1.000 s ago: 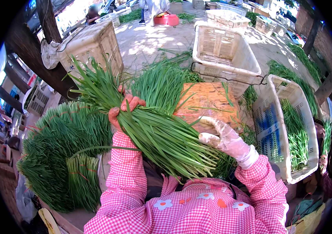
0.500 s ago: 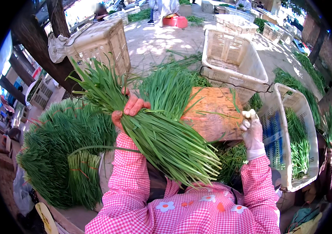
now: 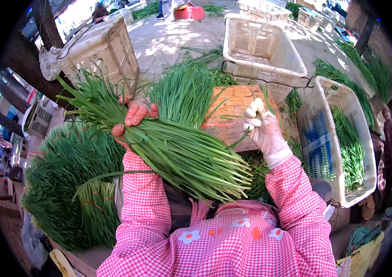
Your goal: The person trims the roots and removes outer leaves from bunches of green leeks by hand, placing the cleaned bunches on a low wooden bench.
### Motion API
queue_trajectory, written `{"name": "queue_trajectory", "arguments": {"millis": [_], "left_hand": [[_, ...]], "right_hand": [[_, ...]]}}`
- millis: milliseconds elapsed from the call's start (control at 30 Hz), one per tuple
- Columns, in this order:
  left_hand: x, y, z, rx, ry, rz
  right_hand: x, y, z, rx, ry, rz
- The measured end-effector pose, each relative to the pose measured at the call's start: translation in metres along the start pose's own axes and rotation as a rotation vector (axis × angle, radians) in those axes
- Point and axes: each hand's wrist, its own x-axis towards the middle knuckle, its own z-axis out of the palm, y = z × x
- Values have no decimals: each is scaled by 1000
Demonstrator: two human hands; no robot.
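Note:
My left hand [image 3: 133,117], bare, is wrapped round the leafy part of a big bunch of garlic chives [image 3: 182,157]. The bunch slants across my lap, its leaf tips pointing up left and its pale stem ends down right. On the right, my right hand [image 3: 264,127] wears a thin whitish glove, its fingers curled closed. A single chive leaf [image 3: 239,139] rises from the bunch to its fingertips and appears pinched there. Behind the hands is a worn wooden block [image 3: 233,113], with a pile of loose chives [image 3: 180,94] along its left side.
A large heap of tied chive bundles [image 3: 67,180] lies to my left. One white plastic crate [image 3: 343,175] holding chives stands at right; another crate [image 3: 265,69] is beyond the block. An upturned crate [image 3: 106,53] sits back left beside a tree trunk [image 3: 34,69]. A person [image 3: 389,143] is at far right.
My right hand has moved left and up, from beside the crate to near the bunch, and a leaf now reaches its fingertips. My left hand keeps its hold. The view has shifted slightly.

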Motion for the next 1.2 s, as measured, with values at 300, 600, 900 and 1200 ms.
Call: {"name": "queue_trajectory", "arguments": {"millis": [300,600,900,1200], "left_hand": [[1,33,-11,-61,-37,154],[-1,26,-13,-60,-16,133],[-6,14,1,-29,28,108],[-6,26,-4,-19,12,150]], "right_hand": [[-87,-70,-82,-2306,252,721],[-77,36,-23,-639,-204,383],[-91,67,-24,26,-118,406],[-118,7,-73,-2410,-211,1108]]}}
